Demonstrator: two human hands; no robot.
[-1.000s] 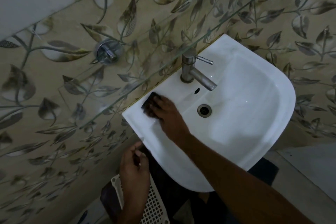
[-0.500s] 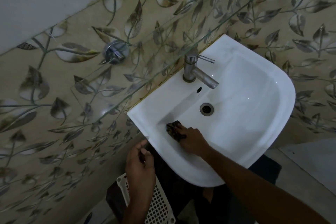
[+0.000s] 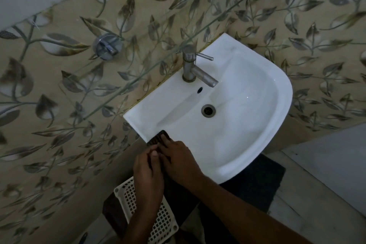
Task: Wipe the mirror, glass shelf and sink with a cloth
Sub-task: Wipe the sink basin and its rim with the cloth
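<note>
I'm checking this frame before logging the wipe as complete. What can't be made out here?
- Head view: most of the cloth is hidden under the right hand and left hand.
- The mirror is not in view.
- The basket is partly covered by the left forearm.
- Dim light hides any dirt on the sink.

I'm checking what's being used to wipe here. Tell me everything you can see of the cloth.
The cloth is small, dark, nearly black, with a ribbed or woven look. It lies at the near left rim of the white sink, one corner poking onto the rim, the rest hidden under the hands. The right hand presses it down while the left hand meets it at the edge. Whether it is wet cannot be told.
</note>
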